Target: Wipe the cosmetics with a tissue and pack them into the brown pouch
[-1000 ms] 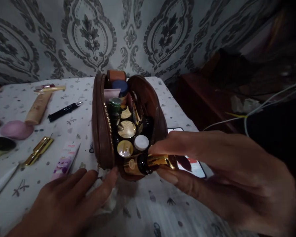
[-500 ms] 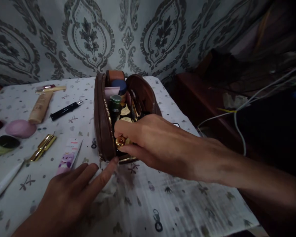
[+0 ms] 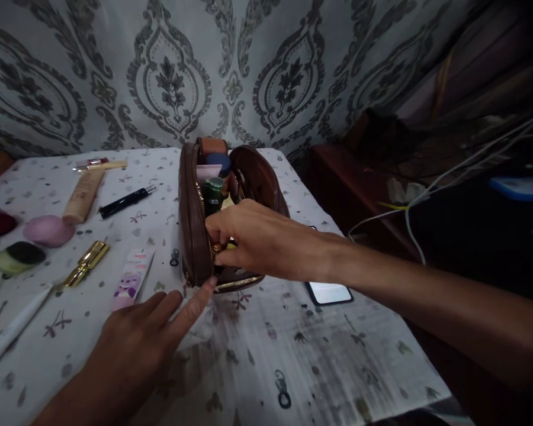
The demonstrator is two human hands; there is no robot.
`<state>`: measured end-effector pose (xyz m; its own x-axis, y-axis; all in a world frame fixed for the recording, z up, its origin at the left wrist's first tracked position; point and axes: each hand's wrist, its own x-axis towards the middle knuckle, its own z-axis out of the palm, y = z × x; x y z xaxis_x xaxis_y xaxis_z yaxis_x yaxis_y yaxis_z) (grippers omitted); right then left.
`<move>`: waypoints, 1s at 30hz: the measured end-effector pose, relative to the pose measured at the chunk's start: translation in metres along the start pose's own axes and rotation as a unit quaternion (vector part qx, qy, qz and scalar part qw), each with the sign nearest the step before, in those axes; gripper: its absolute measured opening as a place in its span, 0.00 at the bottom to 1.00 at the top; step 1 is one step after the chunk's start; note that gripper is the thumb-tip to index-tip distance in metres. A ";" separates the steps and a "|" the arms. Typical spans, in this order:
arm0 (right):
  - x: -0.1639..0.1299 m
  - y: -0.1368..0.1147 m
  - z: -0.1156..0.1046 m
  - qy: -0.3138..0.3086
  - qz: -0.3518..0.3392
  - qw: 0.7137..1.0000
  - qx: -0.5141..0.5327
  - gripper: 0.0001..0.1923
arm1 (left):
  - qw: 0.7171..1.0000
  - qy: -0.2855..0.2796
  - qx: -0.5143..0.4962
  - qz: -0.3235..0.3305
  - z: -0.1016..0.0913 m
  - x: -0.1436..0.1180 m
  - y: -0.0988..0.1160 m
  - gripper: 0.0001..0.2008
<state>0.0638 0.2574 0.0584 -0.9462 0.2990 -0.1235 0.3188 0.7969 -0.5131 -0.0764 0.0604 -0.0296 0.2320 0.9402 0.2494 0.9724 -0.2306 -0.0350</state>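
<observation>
A brown zippered cosmetic bag (image 3: 190, 225) stands unzipped on the cloth-covered table. My right hand (image 3: 249, 236) reaches into its front end, thumb and forefinger closed round a small shiny gold item (image 3: 217, 248), mostly hidden by the fingers. My left hand (image 3: 146, 331) lies on the cloth, its index finger stretched to the bag's near zipper corner and its other fingers loosely bent. Inside the bag are a green-capped bottle (image 3: 214, 188), a blue-lidded container (image 3: 219, 163) and a pale pink item (image 3: 208, 173). A pink-and-white tube (image 3: 132, 281) lies just beyond my left hand.
On the left lie a beige tube (image 3: 83, 195), a black pen-like item (image 3: 127, 202), a gold applicator (image 3: 86, 263), a pink sponge (image 3: 48, 231), a green-and-black sponge (image 3: 18, 257) and a white tube (image 3: 18, 322). A lit phone (image 3: 331, 293) lies right of the bag; white cables (image 3: 382, 212) hang beyond.
My right hand has gone lower into the bag with the gold item, which shows less now. The view has shifted slightly, and the phone has come into sight beneath my right forearm.
</observation>
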 end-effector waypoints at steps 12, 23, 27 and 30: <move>0.002 0.003 0.002 -0.028 -0.003 0.998 -0.060 0.04 | 0.999 0.023 -0.040 -0.003 0.007 -0.004 -0.002 0.45; 0.003 0.006 0.006 -0.004 -0.020 0.995 -0.098 0.06 | 0.999 0.010 -0.048 0.014 0.012 0.000 -0.005 0.43; 0.005 0.009 0.009 0.006 -0.028 0.995 -0.100 0.06 | 0.998 -0.001 -0.054 0.013 0.019 0.000 -0.005 0.43; 0.010 0.012 0.011 0.012 -0.046 0.994 -0.102 0.06 | 0.998 0.001 -0.061 0.031 0.017 0.006 -0.006 0.43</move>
<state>0.0578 0.2640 0.0422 -0.9711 0.2304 -0.0618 0.2375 0.9104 -0.3387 -0.0805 0.0717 -0.0448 0.2922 0.9223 0.2530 0.9456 -0.3183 0.0680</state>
